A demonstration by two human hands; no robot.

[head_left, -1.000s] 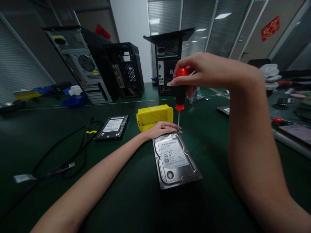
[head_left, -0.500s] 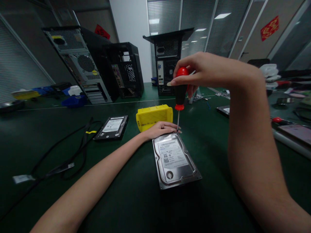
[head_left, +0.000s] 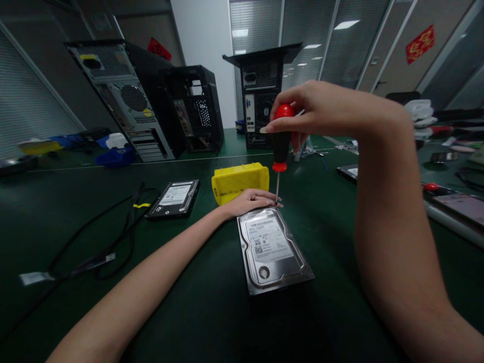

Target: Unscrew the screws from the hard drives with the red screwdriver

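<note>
A silver hard drive (head_left: 270,247) with a white label lies on the green table, its far end beneath the fingers of my left hand (head_left: 251,201). Those fingers point right and rest along the drive's far edge, next to the screwdriver tip. My right hand (head_left: 298,113) is closed around the red and black handle of a screwdriver (head_left: 280,146). The screwdriver stands nearly upright, its tip at the far right corner of the drive. Just behind my left hand a yellow plastic bin (head_left: 240,181) lies tipped, its opening towards me.
Another hard drive (head_left: 174,198) lies left, beside black cables (head_left: 130,222). Computer cases (head_left: 141,101) stand along the back, one of them (head_left: 260,101) behind the screwdriver. A blue bin (head_left: 115,157) is back left. More drives and tools lie beyond my right forearm.
</note>
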